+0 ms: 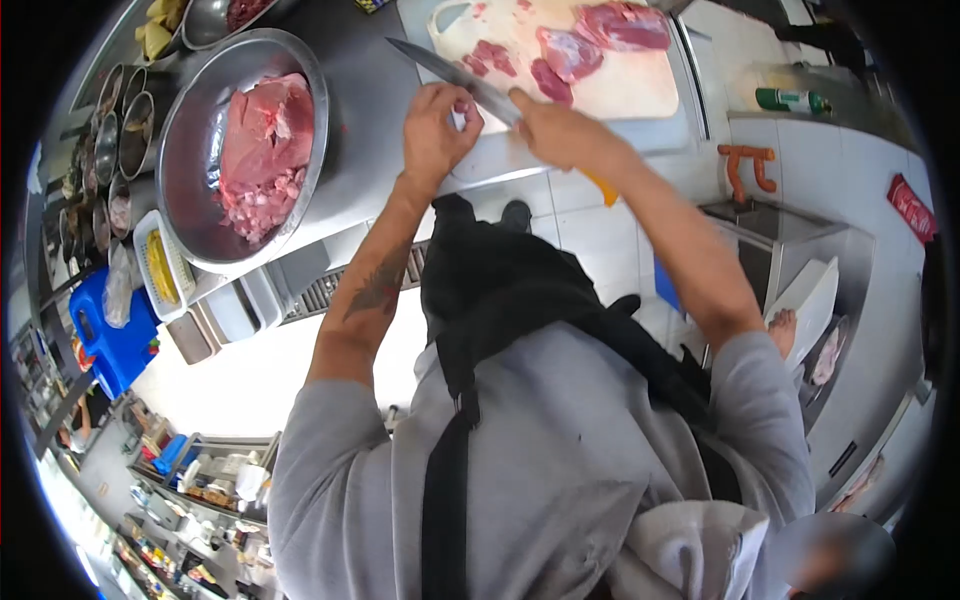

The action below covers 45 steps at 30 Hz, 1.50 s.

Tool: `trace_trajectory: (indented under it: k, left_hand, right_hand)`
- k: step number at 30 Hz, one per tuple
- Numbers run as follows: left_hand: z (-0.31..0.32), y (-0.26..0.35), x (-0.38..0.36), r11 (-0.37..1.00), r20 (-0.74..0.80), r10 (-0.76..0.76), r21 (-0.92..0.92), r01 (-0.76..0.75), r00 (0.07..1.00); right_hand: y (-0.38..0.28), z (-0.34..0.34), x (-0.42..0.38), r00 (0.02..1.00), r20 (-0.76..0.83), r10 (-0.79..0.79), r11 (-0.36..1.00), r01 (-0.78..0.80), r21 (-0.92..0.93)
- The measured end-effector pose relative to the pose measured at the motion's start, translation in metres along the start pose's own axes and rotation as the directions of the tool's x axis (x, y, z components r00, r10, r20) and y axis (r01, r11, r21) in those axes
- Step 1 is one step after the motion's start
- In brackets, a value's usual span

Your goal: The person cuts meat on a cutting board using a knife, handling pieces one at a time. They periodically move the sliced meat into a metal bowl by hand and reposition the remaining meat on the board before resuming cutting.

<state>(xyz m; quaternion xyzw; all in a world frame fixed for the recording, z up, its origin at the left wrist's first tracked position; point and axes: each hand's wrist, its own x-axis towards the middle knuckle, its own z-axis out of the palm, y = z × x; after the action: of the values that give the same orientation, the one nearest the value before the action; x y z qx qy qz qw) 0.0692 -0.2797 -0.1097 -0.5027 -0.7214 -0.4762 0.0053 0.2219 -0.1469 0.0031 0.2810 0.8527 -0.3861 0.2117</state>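
My right hand (565, 132) is closed round the handle of a long knife (455, 76). Its blade points to the upper left, over the edge of the white cutting board (640, 92); a yellow end (602, 188) shows below my wrist, in line with the blade. Close to the blade, my left hand (436, 130) is curled, with a small white patch between thumb and fingers that I cannot make out. On the board lie large pieces of raw red meat (622, 26), a paler piece (569, 54) and small scraps (490, 57).
Left of the board stands a steel bowl (318, 150) with a big piece of raw meat (262, 130) and small chunks. A white basket (160, 262) and metal pots (137, 140) line the counter's left side. A green bottle (790, 100) lies at the right.
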Motion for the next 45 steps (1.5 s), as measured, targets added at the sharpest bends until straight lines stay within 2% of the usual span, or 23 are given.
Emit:
trace_trajectory:
  k: [2,4,6,8,9,10,13,14,16,17,18,19,20,26,28,32,34,36,38,39,40,42,45]
  left_hand:
    - [-0.002,0.004,0.012,1.000,0.000,-0.010,-0.026,0.010,1.000]
    - [-0.009,0.009,0.008,0.865,-0.048,-0.434,-0.299,0.402,0.900]
    - [-0.012,-0.004,0.029,0.783,-0.052,-0.507,-0.445,0.434,0.861]
    - [-0.020,-0.005,0.061,-0.198,0.554,-0.587,-0.805,0.560,0.590]
    - [0.004,-0.065,0.064,-0.549,0.591,0.171,-0.607,0.574,0.788]
    - [0.004,-0.054,0.075,-0.534,0.596,0.189,-0.604,0.591,0.780]
    - [-0.010,0.007,0.111,-0.249,0.672,-0.568,-0.691,0.679,0.476]
    - [-0.014,0.005,0.114,-0.229,0.670,-0.566,-0.687,0.689,0.480]
    - [-0.023,-0.002,0.116,0.712,0.403,-0.536,-0.257,0.653,0.742]
    - [-0.024,-0.008,0.119,0.853,0.426,-0.492,0.061,0.519,0.759]
    - [-0.018,-0.010,0.112,0.855,0.428,-0.489,0.061,0.515,0.761]
    - [-0.010,-0.004,0.105,0.952,0.495,-0.296,0.224,0.208,0.817]
    - [0.000,0.002,0.098,0.929,0.587,-0.106,0.347,-0.131,0.803]
    - [0.022,0.032,0.068,0.983,0.301,-0.063,0.184,0.007,0.951]
    - [-0.006,0.049,0.063,0.943,0.102,-0.333,0.064,0.327,0.937]
    - [-0.120,0.070,0.049,0.988,-0.345,-0.088,0.087,0.126,0.934]
    - [-0.176,0.076,0.038,0.971,-0.382,-0.220,-0.177,0.162,0.898]
    - [-0.229,0.054,0.015,0.854,-0.446,-0.219,0.343,0.392,0.868]
    - [-0.292,0.002,-0.003,0.663,0.001,-0.581,0.580,0.473,0.814]
    - [-0.324,-0.026,-0.016,0.777,0.115,-0.480,0.517,0.360,0.870]
    - [-0.339,-0.029,-0.021,0.844,-0.094,-0.458,0.267,0.465,0.884]
    - [-0.359,0.034,-0.005,0.747,-0.236,-0.664,-0.174,0.641,0.709]
    - [-0.344,0.072,0.005,0.900,-0.315,-0.421,-0.025,0.436,0.851]
  right_hand:
    - [0.011,-0.012,-0.017,1.000,-0.015,0.014,0.992,-0.012,0.124]
    - [0.020,-0.020,-0.037,1.000,-0.013,0.020,0.968,-0.016,0.252]
    - [0.021,-0.030,-0.056,0.994,0.102,-0.029,0.740,-0.047,0.671]
    - [0.022,-0.030,-0.055,0.985,0.170,-0.038,0.690,-0.097,0.717]
    - [0.023,-0.027,-0.052,0.985,0.170,-0.040,0.698,-0.095,0.710]
    - [0.027,-0.023,-0.049,0.985,0.169,-0.043,0.704,-0.091,0.704]
    - [0.054,-0.017,-0.061,0.999,-0.026,0.046,0.681,-0.012,0.732]
    - [0.064,-0.017,-0.069,0.990,-0.118,0.082,0.686,0.029,0.727]
    - [0.079,-0.009,-0.087,0.986,-0.124,0.114,0.694,0.010,0.720]
    - [0.085,-0.001,-0.093,0.990,-0.075,0.121,0.704,-0.033,0.710]
    - [0.090,0.007,-0.095,0.991,-0.020,0.130,0.715,-0.079,0.695]
    - [0.093,0.019,-0.091,0.991,0.002,0.132,0.691,-0.094,0.716]
    - [0.095,0.034,-0.081,0.992,-0.003,0.129,0.692,-0.088,0.717]
    - [0.039,0.065,-0.054,0.993,-0.053,0.110,0.731,-0.045,0.681]
    - [0.014,0.054,-0.066,0.992,-0.127,0.014,0.844,0.056,0.534]
    - [-0.059,0.035,-0.087,0.949,-0.169,-0.265,0.932,0.297,0.207]
    - [-0.081,0.030,-0.089,0.920,-0.148,-0.363,0.895,0.389,0.221]
    - [-0.095,0.020,-0.090,0.920,-0.137,-0.367,0.882,0.391,0.262]
    - [-0.084,0.020,-0.089,0.915,-0.186,-0.358,0.868,0.399,0.294]
    - [-0.075,0.012,-0.098,0.933,-0.185,-0.308,0.896,0.350,0.273]
    - [-0.062,0.004,-0.103,0.948,-0.192,-0.254,0.921,0.298,0.252]
    - [-0.020,0.005,-0.112,0.946,-0.230,-0.226,0.894,0.296,0.337]
    - [0.038,0.009,-0.120,0.939,-0.311,-0.146,0.838,0.285,0.465]
